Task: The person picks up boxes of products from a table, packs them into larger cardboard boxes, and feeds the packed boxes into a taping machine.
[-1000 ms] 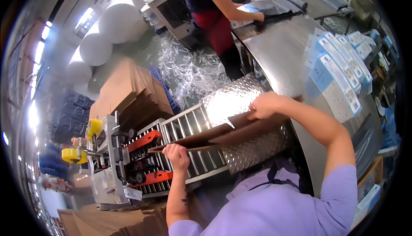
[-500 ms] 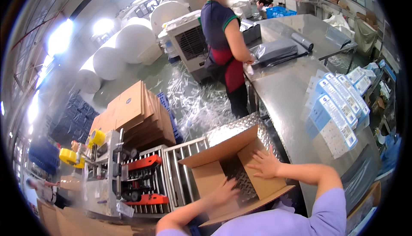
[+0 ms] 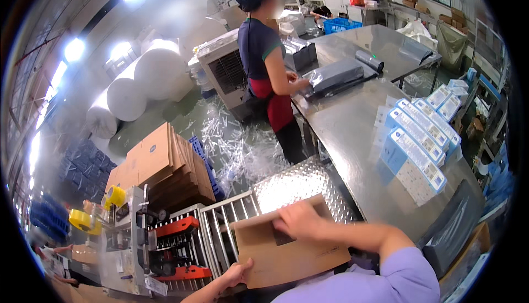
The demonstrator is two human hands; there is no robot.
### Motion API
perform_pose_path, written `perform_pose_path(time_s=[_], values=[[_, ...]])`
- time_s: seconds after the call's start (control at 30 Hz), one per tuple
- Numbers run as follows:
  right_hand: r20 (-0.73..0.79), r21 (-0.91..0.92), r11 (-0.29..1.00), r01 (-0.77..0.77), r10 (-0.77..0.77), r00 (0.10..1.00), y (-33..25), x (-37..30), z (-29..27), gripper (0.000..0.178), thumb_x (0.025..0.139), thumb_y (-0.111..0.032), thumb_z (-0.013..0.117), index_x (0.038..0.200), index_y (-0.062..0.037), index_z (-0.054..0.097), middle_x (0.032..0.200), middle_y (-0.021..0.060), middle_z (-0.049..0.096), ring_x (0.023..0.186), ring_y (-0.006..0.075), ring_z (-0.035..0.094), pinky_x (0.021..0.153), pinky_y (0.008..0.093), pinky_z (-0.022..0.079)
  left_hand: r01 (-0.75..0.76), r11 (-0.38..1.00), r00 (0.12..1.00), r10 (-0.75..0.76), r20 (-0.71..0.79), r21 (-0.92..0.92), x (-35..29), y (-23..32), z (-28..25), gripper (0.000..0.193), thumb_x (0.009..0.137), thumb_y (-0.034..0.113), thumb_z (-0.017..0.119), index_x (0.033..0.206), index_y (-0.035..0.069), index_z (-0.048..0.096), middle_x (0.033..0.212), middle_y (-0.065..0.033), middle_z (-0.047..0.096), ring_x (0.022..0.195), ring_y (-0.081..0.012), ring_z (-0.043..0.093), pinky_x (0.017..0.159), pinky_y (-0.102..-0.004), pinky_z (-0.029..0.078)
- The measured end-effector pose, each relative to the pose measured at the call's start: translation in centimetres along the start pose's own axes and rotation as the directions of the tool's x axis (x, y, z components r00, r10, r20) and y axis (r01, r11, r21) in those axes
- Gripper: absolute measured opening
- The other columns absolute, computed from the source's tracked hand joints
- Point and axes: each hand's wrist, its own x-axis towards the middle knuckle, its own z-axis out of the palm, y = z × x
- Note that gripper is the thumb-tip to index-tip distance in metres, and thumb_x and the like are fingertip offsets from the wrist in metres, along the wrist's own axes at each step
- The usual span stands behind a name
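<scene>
A brown cardboard box point(image 3: 297, 259) sits right in front of me, its near flap lying across most of the top. A dark gap into its inside shows beyond that flap. My left hand point(image 3: 238, 273) grips the box's near left corner, thumb on the flap and fingers round the side. My right hand point(image 3: 300, 221) reaches over the top with its fingers curled at the flap's edge beside the gap; the fingertips are partly hidden.
A roller conveyor point(image 3: 228, 215) with a red-armed taping machine point(image 3: 176, 248) lies left. Flattened cartons point(image 3: 165, 165) are stacked beyond. At right, a steel table point(image 3: 341, 121) carries blue-and-white printed packs point(image 3: 413, 138). A co-worker point(image 3: 270, 77) handles grey film packs point(image 3: 336, 77) there.
Both hands have come out of the open box. My left hand moved to the near left corner, my right to the top. The near flap now covers much of the opening.
</scene>
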Motion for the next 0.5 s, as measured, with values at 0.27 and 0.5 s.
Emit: perform_pose_path(time_s=[0.27, 0.5], values=[[-0.171, 0.219, 0.882, -0.418, 0.456, 0.873, 13.6, -12.6, -0.6, 0.038, 0.089, -0.033, 0.033, 0.117, -0.0134, 0.048, 0.124, 0.0079, 0.046, 0.118, 0.0237, 0.039, 0.097, 0.0461, 0.025, -0.655, 0.502, 0.511, 0.845, 0.158, -0.565, 1.7, 5.3, 4.3, 0.057, 0.088, 0.039, 0.041, 0.127, -0.002, 0.032, 0.131, -0.0132, 0.036, 0.118, -0.0260, 0.037, 0.100, -0.0435, 0.025], [-0.231, 0.429, 0.820, -0.379, 0.505, 0.831, 16.2, -14.8, 6.5, 0.044, 0.092, -0.037, 0.024, 0.120, -0.0130, 0.048, 0.129, 0.0064, 0.042, 0.123, 0.0208, 0.033, 0.102, 0.0402, 0.019, -0.543, 0.764, 0.840, 0.501, -0.209, -0.349, 8.4, 0.1, 4.1, 0.061, 0.080, 0.037, 0.048, 0.128, 0.005, 0.031, 0.124, -0.0148, 0.042, 0.113, -0.0305, 0.042, 0.089, -0.0461, 0.034]])
